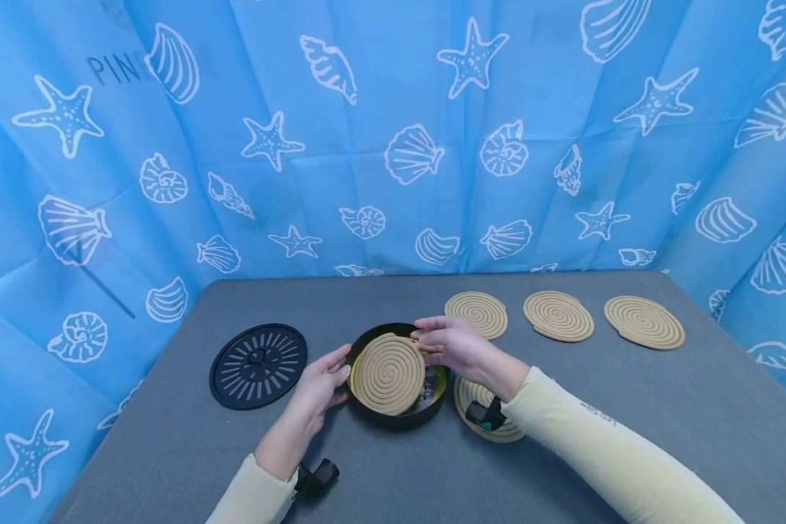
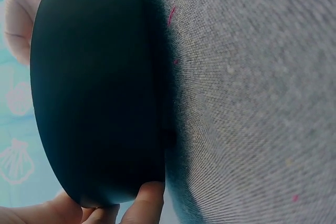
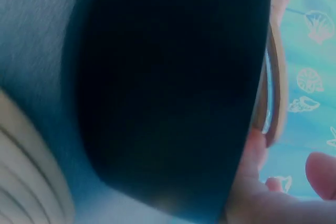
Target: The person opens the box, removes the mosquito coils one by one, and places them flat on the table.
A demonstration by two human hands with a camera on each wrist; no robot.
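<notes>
A round black tin with yellow inside stands on the table in the head view. A beige spiral mosquito coil lies tilted over its opening. My left hand grips the tin's left side, thumb near the rim; in the left wrist view its fingers wrap the black wall. My right hand is at the tin's far right rim with fingers loosely extended. In the right wrist view one fingertip appears to touch the coil's edge, while another digit stands apart. Part of the tin's contents is hidden beneath the coil.
A slotted black lid lies left of the tin. Several more coils lie on the grey table: one beside the tin under my right wrist, others along the back right. A blue shell-patterned curtain hangs behind.
</notes>
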